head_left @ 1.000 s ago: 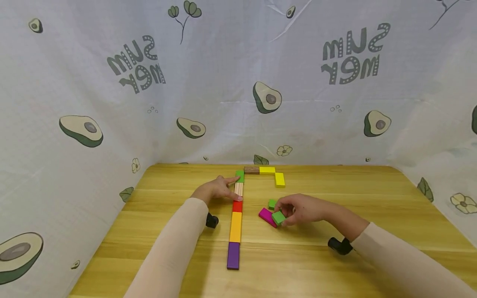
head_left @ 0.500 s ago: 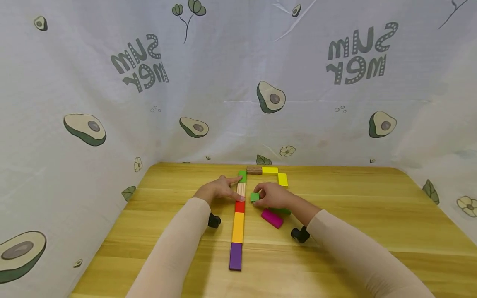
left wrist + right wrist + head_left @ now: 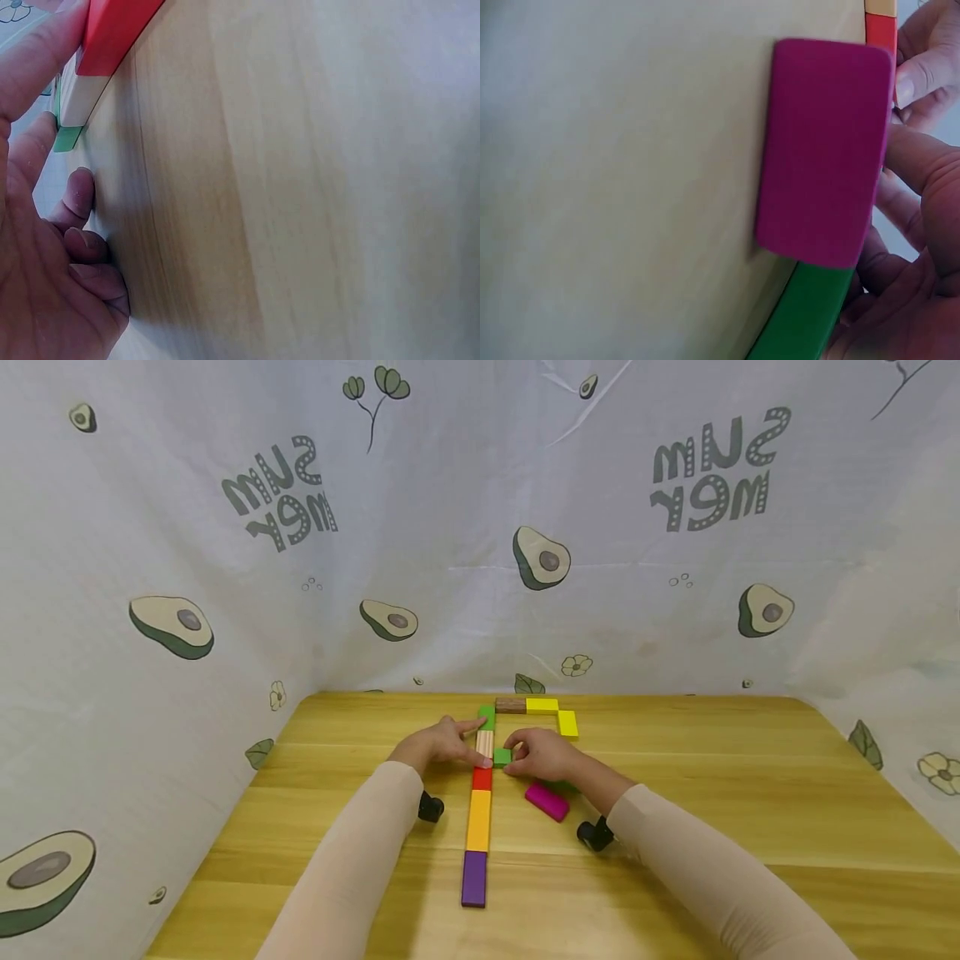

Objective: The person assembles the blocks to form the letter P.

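Observation:
In the head view, my right hand (image 3: pixel 543 754) pinches a small green block (image 3: pixel 502 759), low over the table beside the block column. My left hand (image 3: pixel 438 743) reaches in from the left with thumb and index finger extended. Its index fingertip touches the green block (image 3: pixel 487 718) at the column's far end. Its thumb tip rests where the pale wooden block (image 3: pixel 485 742) meets the red block (image 3: pixel 482 779). Nearer lie an orange-yellow block (image 3: pixel 478 820) and a purple block (image 3: pixel 474 878). The left wrist view shows the left hand's other fingers bent near the tabletop.
A brown block (image 3: pixel 511 705) and two yellow blocks, one lengthwise (image 3: pixel 542 706), one turned (image 3: pixel 567 725), extend right from the column's top. A magenta block (image 3: pixel 547 802) and a partly hidden green block (image 3: pixel 806 311) lie under the right wrist. A printed curtain (image 3: pixel 450 527) surrounds the table.
My right hand has carried the small green block leftward from near the magenta block to the column's right side. The left hand has kept its place on the column.

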Tool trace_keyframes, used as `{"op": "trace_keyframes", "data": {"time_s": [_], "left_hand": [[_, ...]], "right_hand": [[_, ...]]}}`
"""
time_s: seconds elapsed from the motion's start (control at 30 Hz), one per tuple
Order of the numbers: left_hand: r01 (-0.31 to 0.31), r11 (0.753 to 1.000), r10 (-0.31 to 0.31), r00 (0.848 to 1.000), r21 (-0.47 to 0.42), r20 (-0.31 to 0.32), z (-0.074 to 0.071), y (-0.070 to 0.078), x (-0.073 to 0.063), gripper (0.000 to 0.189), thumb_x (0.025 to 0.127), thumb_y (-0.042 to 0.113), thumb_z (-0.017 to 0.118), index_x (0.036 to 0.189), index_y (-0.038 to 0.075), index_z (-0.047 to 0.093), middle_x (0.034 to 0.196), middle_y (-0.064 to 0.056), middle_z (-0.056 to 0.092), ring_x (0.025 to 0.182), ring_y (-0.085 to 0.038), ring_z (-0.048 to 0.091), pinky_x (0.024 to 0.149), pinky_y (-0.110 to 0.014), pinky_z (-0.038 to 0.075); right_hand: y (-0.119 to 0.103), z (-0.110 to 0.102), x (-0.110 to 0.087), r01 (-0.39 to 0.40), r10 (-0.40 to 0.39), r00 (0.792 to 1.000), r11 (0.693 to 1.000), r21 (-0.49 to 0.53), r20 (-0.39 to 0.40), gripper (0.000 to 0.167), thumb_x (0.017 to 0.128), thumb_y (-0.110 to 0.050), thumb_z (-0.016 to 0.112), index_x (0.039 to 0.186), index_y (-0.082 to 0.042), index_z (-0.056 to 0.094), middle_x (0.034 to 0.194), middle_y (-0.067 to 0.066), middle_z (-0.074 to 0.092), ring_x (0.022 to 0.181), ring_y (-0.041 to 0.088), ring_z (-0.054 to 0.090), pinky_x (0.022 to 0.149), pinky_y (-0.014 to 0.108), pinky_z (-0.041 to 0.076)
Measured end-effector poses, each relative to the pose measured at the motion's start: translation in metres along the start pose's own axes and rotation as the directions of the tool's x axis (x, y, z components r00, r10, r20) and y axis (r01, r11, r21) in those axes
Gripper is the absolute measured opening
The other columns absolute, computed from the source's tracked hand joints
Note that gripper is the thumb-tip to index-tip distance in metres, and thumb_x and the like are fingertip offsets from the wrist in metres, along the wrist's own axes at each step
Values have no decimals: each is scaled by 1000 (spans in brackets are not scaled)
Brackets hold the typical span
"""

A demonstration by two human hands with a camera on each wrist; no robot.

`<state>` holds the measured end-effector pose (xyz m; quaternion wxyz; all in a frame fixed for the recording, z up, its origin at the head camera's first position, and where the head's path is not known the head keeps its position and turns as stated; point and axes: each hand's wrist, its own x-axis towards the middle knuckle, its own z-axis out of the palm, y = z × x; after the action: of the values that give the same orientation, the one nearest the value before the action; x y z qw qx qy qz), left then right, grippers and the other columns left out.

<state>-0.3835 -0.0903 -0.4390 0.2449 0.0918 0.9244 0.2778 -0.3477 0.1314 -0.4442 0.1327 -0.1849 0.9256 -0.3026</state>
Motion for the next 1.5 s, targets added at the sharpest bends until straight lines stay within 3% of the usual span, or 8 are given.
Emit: {"op": "trace_keyframes", "data": {"time_s": [0.27,0.6,0.83,1.0,1.13,1.33,1.5], "left_hand": [[4,1000,-4,1000,22,-9,-1,1,1,94,77,60,81,156,50,32,158,-21,31,145,-43,35,120,-64,28],[11,1000,-11,1000,15,1,1,-1,0,94,77,60,81,156,50,32,159,-19,30,148,-44,31,120,-65,27],[9,1000,-9,1000,13,-2,2,-1,-1,94,77,59,82,156,51,32,160,-19,28,149,-43,31,121,-63,27],[8,1000,-8,1000,-3,-9,2,-1,0,94,77,57,83,156,50,33,158,-19,31,147,-42,32,121,-62,27],[16,1000,-16,1000,-4,-3,1,-1,0,94,77,56,83,156,51,32,156,-18,32,146,-42,34,121,-62,28],[13,1000,-13,1000,-3,1,0,-1,-1,94,77,56,82,156,50,32,158,-18,31,147,-42,33,121,-62,27],[-1,1000,1,1000,3,4,0,-1,-1,94,78,57,82,157,49,31,159,-19,29,148,-43,31,122,-63,26]], "right_hand": [[-1,0,2,3,-3,1000,1000,-14,-9,36,90,-25,79,120,-8,68,83,-1,69,68,12,57,64,24,48],[12,-6,-11,-13,15,999,998,54,-46,51,92,-31,77,133,-6,60,94,5,69,76,15,61,69,28,52],[41,-29,-40,-36,26,994,995,-90,-104,41,94,-40,72,121,-9,66,95,3,67,81,16,56,73,30,49],[59,-40,-62,-62,59,997,996,-70,-45,44,87,-46,78,109,-10,66,90,2,63,79,17,54,69,31,47],[65,-43,-70,-43,43,999,997,-56,-3,41,83,-42,84,103,-11,65,88,0,60,80,15,53,72,30,45],[61,-44,-68,52,-50,999,993,-106,20,30,85,-31,84,99,-11,67,85,-1,61,80,14,53,74,29,46],[53,-41,-55,50,-50,999,997,-65,-1,27,89,-29,80,104,-11,67,85,-1,61,81,15,54,75,30,47]]}}
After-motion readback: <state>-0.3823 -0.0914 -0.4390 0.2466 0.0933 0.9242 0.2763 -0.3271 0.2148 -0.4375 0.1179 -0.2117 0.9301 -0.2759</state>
